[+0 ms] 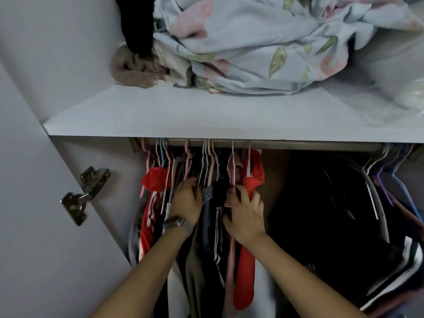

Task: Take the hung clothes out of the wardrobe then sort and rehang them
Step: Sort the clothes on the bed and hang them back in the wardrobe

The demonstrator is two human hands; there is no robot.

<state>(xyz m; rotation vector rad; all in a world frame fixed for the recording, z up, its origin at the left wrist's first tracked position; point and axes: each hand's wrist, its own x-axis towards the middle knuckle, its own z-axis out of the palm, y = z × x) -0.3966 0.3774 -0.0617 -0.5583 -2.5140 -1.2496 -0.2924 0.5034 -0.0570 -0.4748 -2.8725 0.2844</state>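
Both forearms reach up from the bottom edge into the open wardrobe. Left hand (187, 200), with a watch (173, 222) on its wrist, has its fingers curled into the bunch of hangers (207, 161) and dark garments at the middle of the rail (263, 144); exactly what it grips is hidden by cloth. Right hand (246, 214) is closed round the lower part of a pink hanger (233, 180), just beside a red garment (249, 203) that hangs against its knuckles. Between the two hands sits a dark, bunched piece of clothing (221, 191).

The hung clothes (213, 237) crowd the left half of the rail, touching one another; a second red garment with white stripes (150, 203) hangs at the far left. A separate group of dark clothes (332, 214) hangs to the right, well apart from the hands.

Directly above the rail, a white shelf (183, 118) carries a floral blanket (252, 47), a brown knit item (135, 70) and a clear plastic bag (394, 76). A metal hinge (83, 193) is fixed to the left wall.
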